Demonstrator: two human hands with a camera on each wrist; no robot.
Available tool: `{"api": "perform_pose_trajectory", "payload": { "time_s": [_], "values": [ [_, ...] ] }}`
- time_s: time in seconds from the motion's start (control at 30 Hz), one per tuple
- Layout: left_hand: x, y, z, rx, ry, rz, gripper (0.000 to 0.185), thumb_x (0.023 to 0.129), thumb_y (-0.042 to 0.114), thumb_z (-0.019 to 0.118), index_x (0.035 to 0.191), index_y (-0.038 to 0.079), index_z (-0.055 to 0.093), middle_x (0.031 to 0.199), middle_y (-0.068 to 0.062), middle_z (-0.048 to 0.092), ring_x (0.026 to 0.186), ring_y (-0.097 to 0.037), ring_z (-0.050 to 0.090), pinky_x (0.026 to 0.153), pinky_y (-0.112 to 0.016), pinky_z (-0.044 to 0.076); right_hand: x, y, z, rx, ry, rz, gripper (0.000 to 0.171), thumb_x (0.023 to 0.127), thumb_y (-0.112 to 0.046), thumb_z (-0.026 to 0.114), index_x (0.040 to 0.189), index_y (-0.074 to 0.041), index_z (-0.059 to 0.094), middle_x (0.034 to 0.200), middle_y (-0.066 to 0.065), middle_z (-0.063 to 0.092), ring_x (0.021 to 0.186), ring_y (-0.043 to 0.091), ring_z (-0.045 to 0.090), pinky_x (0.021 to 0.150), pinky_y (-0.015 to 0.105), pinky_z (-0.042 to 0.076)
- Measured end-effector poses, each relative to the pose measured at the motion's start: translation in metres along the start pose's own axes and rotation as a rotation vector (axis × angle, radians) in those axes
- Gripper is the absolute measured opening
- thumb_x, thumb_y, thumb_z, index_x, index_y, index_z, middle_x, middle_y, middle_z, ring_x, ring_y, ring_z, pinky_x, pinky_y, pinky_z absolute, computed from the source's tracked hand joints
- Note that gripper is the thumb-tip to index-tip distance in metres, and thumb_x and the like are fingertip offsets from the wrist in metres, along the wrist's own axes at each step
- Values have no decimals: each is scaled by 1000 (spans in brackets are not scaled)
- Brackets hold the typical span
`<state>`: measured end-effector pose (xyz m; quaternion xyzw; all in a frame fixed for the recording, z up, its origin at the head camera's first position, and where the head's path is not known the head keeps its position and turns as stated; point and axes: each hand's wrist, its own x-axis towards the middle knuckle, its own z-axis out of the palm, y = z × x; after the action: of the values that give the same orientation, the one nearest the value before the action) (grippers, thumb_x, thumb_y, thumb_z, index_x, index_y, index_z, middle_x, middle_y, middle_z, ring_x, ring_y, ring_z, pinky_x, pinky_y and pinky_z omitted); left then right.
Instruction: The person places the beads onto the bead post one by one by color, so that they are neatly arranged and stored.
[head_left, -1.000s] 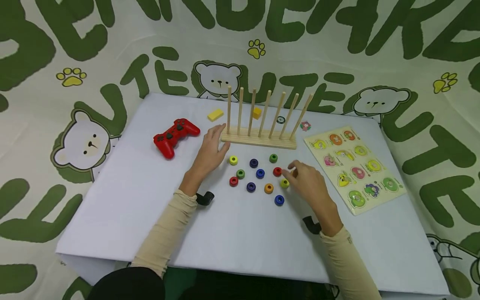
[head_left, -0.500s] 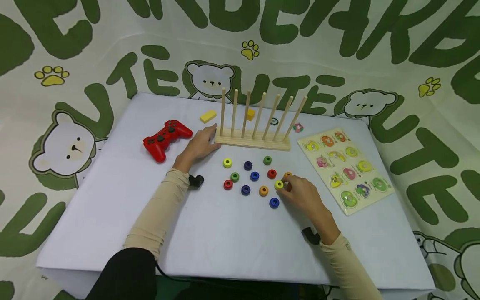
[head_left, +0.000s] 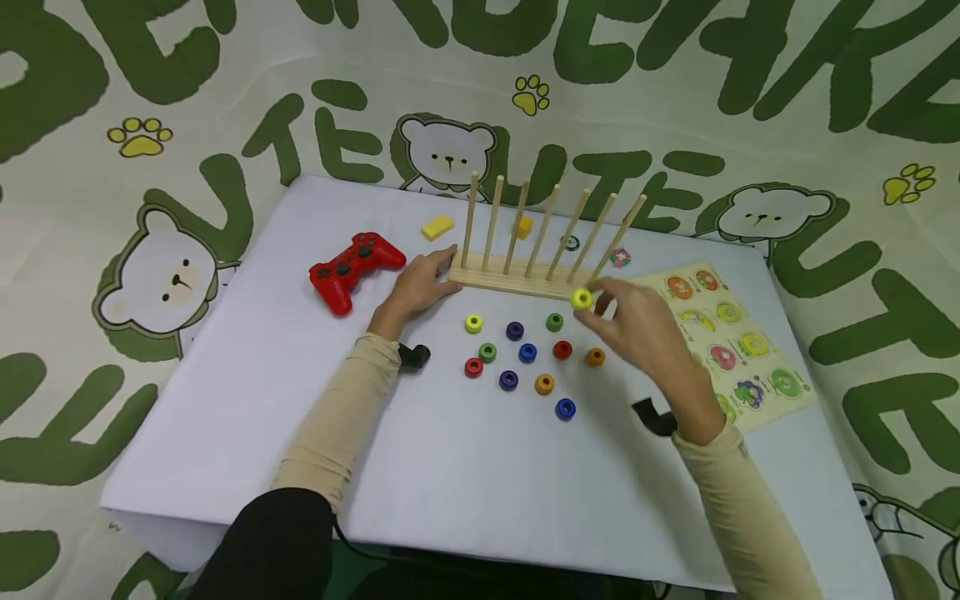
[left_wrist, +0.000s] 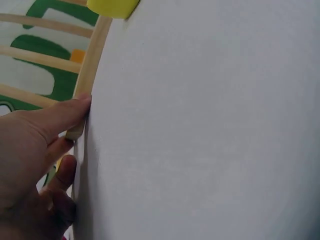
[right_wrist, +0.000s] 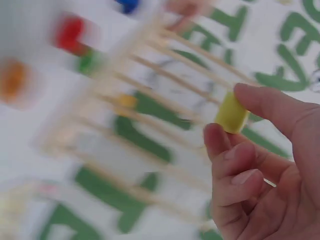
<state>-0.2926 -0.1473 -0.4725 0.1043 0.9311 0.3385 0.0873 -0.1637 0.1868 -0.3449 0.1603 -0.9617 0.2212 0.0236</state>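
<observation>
My right hand (head_left: 648, 329) pinches a yellow bead (head_left: 576, 302) between thumb and fingers, raised off the table just in front of the right end of a wooden peg rack (head_left: 517, 282). The right wrist view shows the bead (right_wrist: 231, 114) side-on, with the blurred rack behind it. Bare upright pegs stand in a row on the rack. My left hand (head_left: 420, 285) holds the left end of its base; in the left wrist view the thumb lies along the front edge of the base (left_wrist: 90, 65). Several loose beads, including a red bead (head_left: 562, 343), lie in front of the rack.
A red game controller (head_left: 352, 271) lies left of my left hand. Behind the rack are a yellow block (head_left: 437, 227) and an orange block (head_left: 524, 227). A fruit puzzle board (head_left: 750, 367) lies at the right, partly hidden by my right hand.
My right hand has taken the yellow bead from the table and carried it up toward the rack's right end. My left hand has come to hold the rack's left end.
</observation>
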Motion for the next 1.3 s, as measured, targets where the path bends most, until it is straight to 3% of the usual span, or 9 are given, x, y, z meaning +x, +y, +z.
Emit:
{"api": "perform_pose_trajectory", "payload": {
  "time_s": [0.1,0.23,0.33,0.47,0.83,1.0,1.1,1.2,1.3],
  "values": [
    [3,4,1,2,6,0,80,102,33,76,169,19,35,123,-18,61,111,-30,52,91,-47,47,47,-30,-25,-12,50,-71,38,102,-27,73,131,-2,71,93,16,75,67,26,58,61,37,43],
    [3,3,1,19,1,-10,80,102,33,75,169,20,35,117,-17,59,106,-29,50,86,-44,45,107,-66,-25,-30,51,-123,43,105,-34,69,137,-5,67,95,14,75,76,27,64,67,38,47],
    [2,1,0,16,0,-14,80,102,34,75,169,20,35,114,-17,58,103,-29,49,85,-44,43,137,-83,-17,-21,61,-138,44,108,-36,64,141,-7,64,99,12,75,80,24,66,70,36,48],
    [1,1,1,14,-12,-15,80,102,34,75,169,21,34,114,-16,58,103,-27,49,86,-43,43,156,-92,-7,-1,83,-131,41,109,-35,61,141,-10,62,97,10,74,77,23,63,68,34,46],
    [-1,3,-2,31,-18,-27,81,102,36,74,170,22,33,116,-15,59,107,-27,49,88,-44,43,166,-98,2,-24,25,-73,52,110,-40,58,150,-8,58,72,5,53,62,20,48,60,33,40],
    [0,3,-2,24,-29,-37,82,102,37,74,171,25,30,121,-14,59,110,-27,50,92,-46,45,154,-96,4,-26,79,-116,56,109,-40,61,154,-6,54,76,7,64,62,21,55,60,33,42],
    [0,4,-3,13,-33,-43,83,102,37,74,171,26,29,122,-14,59,111,-28,50,93,-47,46,134,-91,12,-31,100,-185,47,108,-34,64,146,-5,59,81,10,71,63,24,62,58,34,46],
    [0,4,-4,18,-30,-33,83,102,36,75,171,25,30,121,-16,59,111,-29,51,93,-48,45,110,-84,32,-69,-14,-235,39,106,-30,69,135,-4,67,94,11,76,75,25,69,64,37,54],
    [0,3,-4,32,-22,-26,82,102,35,75,170,22,32,121,-17,59,110,-29,51,92,-48,45,94,-74,60,-126,-262,-246,40,104,-29,73,136,-6,69,116,13,75,95,26,72,79,39,59]
  ]
}}
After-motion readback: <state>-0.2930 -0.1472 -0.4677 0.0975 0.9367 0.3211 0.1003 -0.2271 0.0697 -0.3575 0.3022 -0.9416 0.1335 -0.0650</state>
